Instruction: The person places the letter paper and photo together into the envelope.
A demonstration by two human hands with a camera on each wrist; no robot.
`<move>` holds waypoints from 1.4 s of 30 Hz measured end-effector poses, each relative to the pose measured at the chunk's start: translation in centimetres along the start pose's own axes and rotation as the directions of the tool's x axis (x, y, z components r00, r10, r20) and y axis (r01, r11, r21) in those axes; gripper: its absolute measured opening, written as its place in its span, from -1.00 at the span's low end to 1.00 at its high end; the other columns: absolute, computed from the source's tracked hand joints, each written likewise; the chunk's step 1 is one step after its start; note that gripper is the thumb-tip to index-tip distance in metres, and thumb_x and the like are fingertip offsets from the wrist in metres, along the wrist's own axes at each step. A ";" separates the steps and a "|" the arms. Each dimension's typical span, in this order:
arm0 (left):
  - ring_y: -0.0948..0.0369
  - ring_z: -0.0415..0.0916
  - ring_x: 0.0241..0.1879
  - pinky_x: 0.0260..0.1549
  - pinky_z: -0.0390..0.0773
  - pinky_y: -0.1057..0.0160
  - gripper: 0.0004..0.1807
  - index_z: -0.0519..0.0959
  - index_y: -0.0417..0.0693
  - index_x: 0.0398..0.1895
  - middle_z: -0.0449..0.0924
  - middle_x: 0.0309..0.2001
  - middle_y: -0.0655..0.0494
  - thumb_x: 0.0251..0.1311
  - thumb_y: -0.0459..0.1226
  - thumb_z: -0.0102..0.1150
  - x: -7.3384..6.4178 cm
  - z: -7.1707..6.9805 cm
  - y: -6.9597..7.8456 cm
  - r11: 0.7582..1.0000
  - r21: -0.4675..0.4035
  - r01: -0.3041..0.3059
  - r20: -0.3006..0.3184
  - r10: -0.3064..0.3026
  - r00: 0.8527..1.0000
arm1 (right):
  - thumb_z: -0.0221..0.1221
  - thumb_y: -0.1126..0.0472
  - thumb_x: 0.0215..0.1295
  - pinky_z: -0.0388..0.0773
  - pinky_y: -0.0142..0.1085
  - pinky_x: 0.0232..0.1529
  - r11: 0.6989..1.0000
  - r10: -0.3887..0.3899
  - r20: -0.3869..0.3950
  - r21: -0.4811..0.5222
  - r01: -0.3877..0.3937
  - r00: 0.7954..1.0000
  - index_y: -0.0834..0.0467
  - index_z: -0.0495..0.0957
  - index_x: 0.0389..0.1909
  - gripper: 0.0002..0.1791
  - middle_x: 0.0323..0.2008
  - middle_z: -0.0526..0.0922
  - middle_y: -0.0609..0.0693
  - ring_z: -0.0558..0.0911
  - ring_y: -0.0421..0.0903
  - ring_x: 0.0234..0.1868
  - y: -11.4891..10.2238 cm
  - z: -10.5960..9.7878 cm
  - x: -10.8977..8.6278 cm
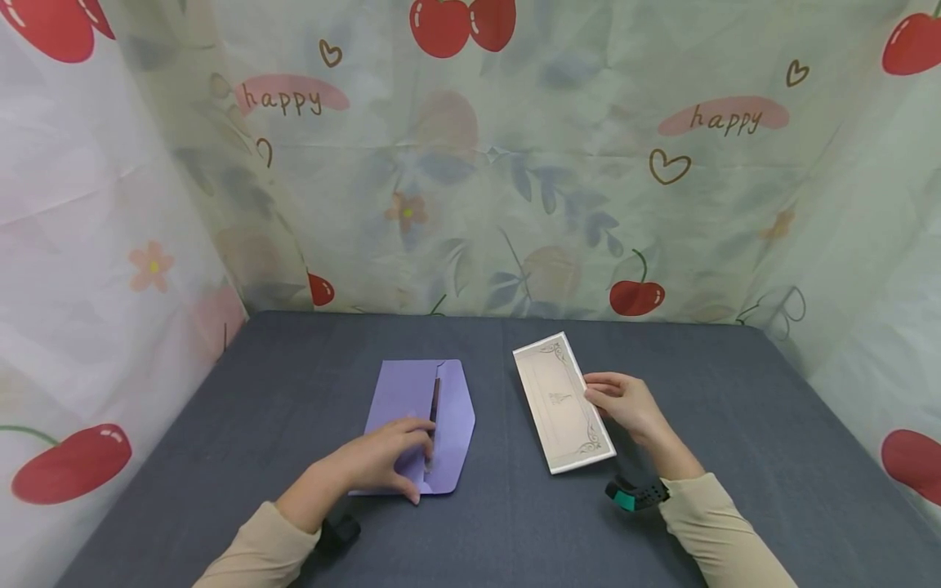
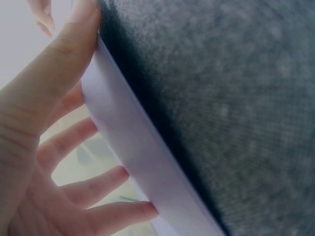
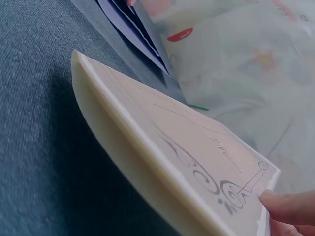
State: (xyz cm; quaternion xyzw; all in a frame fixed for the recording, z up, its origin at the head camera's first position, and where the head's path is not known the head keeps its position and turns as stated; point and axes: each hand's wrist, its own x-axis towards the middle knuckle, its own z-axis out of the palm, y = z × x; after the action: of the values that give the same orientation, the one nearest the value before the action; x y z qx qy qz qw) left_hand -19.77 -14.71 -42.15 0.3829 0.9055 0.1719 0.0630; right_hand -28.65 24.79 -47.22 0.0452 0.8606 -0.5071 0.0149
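A purple envelope (image 1: 400, 384) lies on the dark tabletop with its pointed flap spread to the right and a slit along its opening. My left hand (image 1: 378, 459) is over its near part, fingertips at the slit and thumb at the near edge. Close up in the left wrist view, the thumb (image 2: 61, 54) and fingers hold the pale envelope (image 2: 133, 128). My right hand (image 1: 625, 404) pinches the right edge of a cream folded card (image 1: 562, 400) with scrollwork corners. Seen from the right wrist, the card (image 3: 162, 128) is tilted above the cloth, its thumb-side corner gripped.
Dark grey cloth (image 1: 294, 392) covers the table. Behind and beside it hang pale curtains (image 1: 478, 188) printed with cherries, leaves and the word "happy". A black wrist strap with a green patch (image 1: 635, 496) is at my right wrist.
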 end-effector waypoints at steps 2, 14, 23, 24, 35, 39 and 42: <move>-0.08 0.30 0.26 0.20 0.32 -0.08 -0.51 0.48 0.02 -0.26 0.38 0.24 -0.09 -0.25 -0.02 0.46 0.0 0.0 0.0 1.000 0.002 -0.001 -0.002 0.001 1.000 | 0.17 0.20 0.24 0.64 -0.24 -0.22 1.000 0.005 0.002 -0.005 -0.005 1.000 0.16 0.46 0.10 -0.60 -0.01 0.62 0.20 0.66 -0.07 -0.16 -0.1 0.3 0.0; -0.08 0.29 0.26 0.21 0.32 -0.07 -0.51 0.48 0.02 -0.26 0.37 0.24 -0.08 -0.26 -0.02 0.46 0.0 0.0 0.0 1.000 0.005 -0.003 0.000 0.003 1.000 | 0.13 0.29 0.25 0.64 -0.28 -0.22 1.000 -0.007 0.037 0.017 0.006 0.999 0.33 0.45 0.09 -0.61 -0.03 0.60 0.31 0.65 -0.15 -0.23 -5.6 1.1 -4.1; -0.06 0.31 0.25 0.20 0.33 -0.05 -0.51 0.48 0.02 -0.27 0.39 0.23 -0.09 -0.26 -0.02 0.46 0.0 0.1 0.0 1.000 0.013 -0.011 -0.007 0.012 1.000 | 0.13 0.30 0.24 0.64 -0.30 -0.28 0.999 -0.026 0.054 0.022 0.025 0.998 0.34 0.46 0.07 -0.62 -0.06 0.62 0.29 0.64 -0.17 -0.28 -6.4 2.0 -4.4; -0.06 0.31 0.25 0.20 0.34 -0.05 -0.51 0.48 0.02 -0.27 0.39 0.23 -0.09 -0.27 -0.02 0.46 0.1 0.1 0.0 1.000 0.015 -0.014 -0.009 0.014 1.000 | 0.13 0.30 0.24 0.64 -0.29 -0.27 0.999 -0.025 0.058 0.023 0.024 0.998 0.34 0.46 0.07 -0.62 -0.06 0.62 0.29 0.65 -0.16 -0.27 -6.4 2.1 -4.4; -0.07 0.33 0.23 0.17 0.35 -0.06 -0.51 0.47 0.00 -0.27 0.41 0.20 -0.11 -0.26 -0.02 0.46 0.1 0.1 0.0 0.999 0.019 -0.032 -0.020 0.033 0.999 | 0.15 0.28 0.24 0.63 -0.31 -0.27 1.000 -0.013 0.074 0.028 0.011 0.997 0.30 0.48 0.07 -0.63 -0.07 0.63 0.25 0.64 -0.15 -0.26 -6.7 3.5 -4.2; -0.11 0.34 0.21 0.16 0.36 -0.09 -0.50 0.47 -0.02 -0.27 0.41 0.19 -0.15 -0.26 -0.02 0.46 0.0 0.0 0.1 0.999 0.004 -0.053 -0.036 0.053 0.998 | 0.15 0.30 0.23 0.63 -0.30 -0.25 0.999 -0.022 0.077 0.038 0.019 0.997 0.30 0.49 0.05 -0.63 -0.07 0.64 0.26 0.64 -0.15 -0.26 -7.1 3.8 -4.2; -0.15 0.35 0.19 0.14 0.37 -0.10 -0.49 0.46 -0.02 -0.28 0.42 0.17 -0.17 -0.26 0.00 0.45 -0.1 0.0 0.1 0.997 0.014 -0.078 -0.056 0.078 0.995 | 0.16 0.31 0.22 0.63 -0.28 -0.25 0.999 -0.030 0.083 0.047 0.026 0.996 0.31 0.50 0.04 -0.64 -0.09 0.64 0.26 0.64 -0.15 -0.26 -7.4 4.0 -4.3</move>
State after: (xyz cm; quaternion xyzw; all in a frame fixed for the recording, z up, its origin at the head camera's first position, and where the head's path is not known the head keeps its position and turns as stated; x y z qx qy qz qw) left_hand -19.65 -14.74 -42.10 0.4134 0.8922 0.1798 0.0283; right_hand -25.18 17.46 -42.44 0.0121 0.8480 -0.5281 0.0428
